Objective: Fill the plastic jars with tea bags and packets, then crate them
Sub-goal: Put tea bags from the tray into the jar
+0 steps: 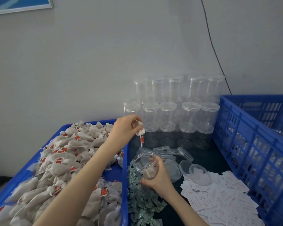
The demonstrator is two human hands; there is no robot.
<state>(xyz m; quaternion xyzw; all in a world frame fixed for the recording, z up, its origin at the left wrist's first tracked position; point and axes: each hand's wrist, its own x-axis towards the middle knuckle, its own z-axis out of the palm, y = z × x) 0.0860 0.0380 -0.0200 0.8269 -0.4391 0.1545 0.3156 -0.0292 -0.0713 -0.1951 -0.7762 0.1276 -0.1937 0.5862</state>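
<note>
Filling step: left hand (123, 128) pinches a tea bag (140, 129), right hand (155, 175) grips the jar (145, 165). Next, prob. drop bag into jar mouth w/ care.

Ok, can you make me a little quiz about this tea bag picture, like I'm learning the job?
1. True or false: the left hand pinches a tea bag above the blue tray.
2. What does the right hand hold?
A. a lid
B. an open clear jar
C. a white packet
3. Fill in: the stacked empty jars stand against the ____.

Key:
1. True
2. B, the open jar, which already has tea bags inside
3. wall
</note>
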